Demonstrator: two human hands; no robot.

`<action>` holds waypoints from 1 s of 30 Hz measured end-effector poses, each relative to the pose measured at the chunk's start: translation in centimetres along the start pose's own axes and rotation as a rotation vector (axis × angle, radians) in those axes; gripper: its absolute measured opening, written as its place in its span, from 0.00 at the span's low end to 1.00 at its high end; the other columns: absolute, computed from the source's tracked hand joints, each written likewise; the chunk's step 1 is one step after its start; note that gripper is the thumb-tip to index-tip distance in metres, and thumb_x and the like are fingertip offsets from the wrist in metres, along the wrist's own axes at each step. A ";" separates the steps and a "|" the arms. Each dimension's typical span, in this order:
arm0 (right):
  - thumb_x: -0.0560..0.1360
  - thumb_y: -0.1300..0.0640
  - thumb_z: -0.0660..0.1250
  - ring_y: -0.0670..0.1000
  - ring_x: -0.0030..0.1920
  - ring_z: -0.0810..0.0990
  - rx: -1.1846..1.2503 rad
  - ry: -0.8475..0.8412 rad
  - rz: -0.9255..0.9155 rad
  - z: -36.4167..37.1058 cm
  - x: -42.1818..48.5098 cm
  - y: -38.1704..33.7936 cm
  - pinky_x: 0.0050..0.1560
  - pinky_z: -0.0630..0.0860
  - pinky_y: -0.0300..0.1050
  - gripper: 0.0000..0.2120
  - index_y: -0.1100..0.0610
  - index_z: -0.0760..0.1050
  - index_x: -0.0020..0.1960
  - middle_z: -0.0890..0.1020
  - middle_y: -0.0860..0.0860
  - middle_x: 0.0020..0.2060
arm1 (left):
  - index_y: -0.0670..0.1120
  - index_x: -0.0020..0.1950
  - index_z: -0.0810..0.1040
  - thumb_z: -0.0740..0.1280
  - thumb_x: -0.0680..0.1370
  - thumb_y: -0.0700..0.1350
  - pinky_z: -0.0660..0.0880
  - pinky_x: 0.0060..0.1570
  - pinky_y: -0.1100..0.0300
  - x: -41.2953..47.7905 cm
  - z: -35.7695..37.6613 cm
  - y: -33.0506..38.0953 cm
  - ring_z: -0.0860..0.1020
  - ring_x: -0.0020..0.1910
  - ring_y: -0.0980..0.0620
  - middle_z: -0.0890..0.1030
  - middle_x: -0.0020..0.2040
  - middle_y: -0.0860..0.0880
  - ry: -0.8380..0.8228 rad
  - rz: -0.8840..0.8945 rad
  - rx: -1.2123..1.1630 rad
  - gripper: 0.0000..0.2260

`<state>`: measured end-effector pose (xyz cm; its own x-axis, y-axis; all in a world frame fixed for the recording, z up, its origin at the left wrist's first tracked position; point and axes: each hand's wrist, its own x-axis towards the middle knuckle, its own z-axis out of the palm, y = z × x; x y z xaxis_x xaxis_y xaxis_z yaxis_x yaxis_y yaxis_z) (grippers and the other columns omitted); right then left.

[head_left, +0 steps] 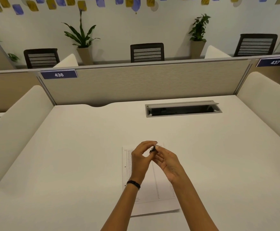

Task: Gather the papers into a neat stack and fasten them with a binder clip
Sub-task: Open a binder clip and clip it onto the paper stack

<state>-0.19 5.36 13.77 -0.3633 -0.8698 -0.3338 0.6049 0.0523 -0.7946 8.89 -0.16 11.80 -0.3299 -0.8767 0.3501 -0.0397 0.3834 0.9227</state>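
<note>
A stack of printed papers [154, 189] lies flat on the white desk [77, 164], near the front centre, with my forearms crossing over it. Above the papers' far edge I hold a small black binder clip [152, 149] with silver wire handles. My left hand [140, 160] pinches the clip between thumb and fingers. My right hand [168, 161] meets it from the right, fingertips touching the clip. The clip is in the air, apart from the paper.
An open cable hatch [183, 109] is set in the desk at the back right. A beige partition [144, 82] closes the far side, and padded dividers [16, 120] flank the desk. Chairs and potted plants stand beyond.
</note>
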 end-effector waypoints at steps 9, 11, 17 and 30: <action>0.74 0.60 0.66 0.54 0.47 0.84 0.066 -0.011 0.059 -0.2 0.3 0.1 0.49 0.81 0.44 0.14 0.65 0.76 0.57 0.82 0.60 0.48 | 0.45 0.51 0.81 0.72 0.71 0.39 0.76 0.52 0.68 1.3 -1.5 -0.1 0.81 0.51 0.57 0.83 0.49 0.54 -0.204 -0.010 -0.034 0.10; 0.74 0.60 0.66 0.53 0.44 0.84 0.101 -0.010 0.081 -0.3 0.3 0.0 0.46 0.81 0.43 0.13 0.65 0.76 0.56 0.82 0.60 0.47 | 0.48 0.51 0.81 0.73 0.70 0.40 0.75 0.51 0.70 1.7 -2.1 -0.1 0.81 0.51 0.58 0.83 0.48 0.57 -0.276 -0.028 -0.043 0.11; 0.74 0.60 0.66 0.53 0.45 0.84 0.107 -0.031 0.073 -0.6 0.6 -0.4 0.47 0.81 0.43 0.12 0.63 0.77 0.56 0.82 0.59 0.47 | 0.47 0.52 0.75 0.73 0.69 0.41 0.77 0.52 0.67 1.7 -2.3 0.4 0.82 0.52 0.57 0.83 0.50 0.53 -0.278 -0.064 -0.074 0.14; 0.72 0.57 0.69 0.47 0.46 0.83 -0.517 0.046 -0.319 -0.7 1.6 0.1 0.46 0.78 0.36 0.12 0.53 0.77 0.55 0.83 0.51 0.46 | 0.47 0.45 0.81 0.68 0.74 0.37 0.77 0.44 0.69 0.4 -0.3 -0.4 0.81 0.47 0.58 0.82 0.46 0.50 0.065 -0.289 -0.278 0.06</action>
<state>-1.18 4.30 12.78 -0.5072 -0.8603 -0.0516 0.0433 0.0344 -0.9985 9.03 -0.74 11.65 -0.2815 -0.9570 0.0707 0.1376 0.0327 0.9900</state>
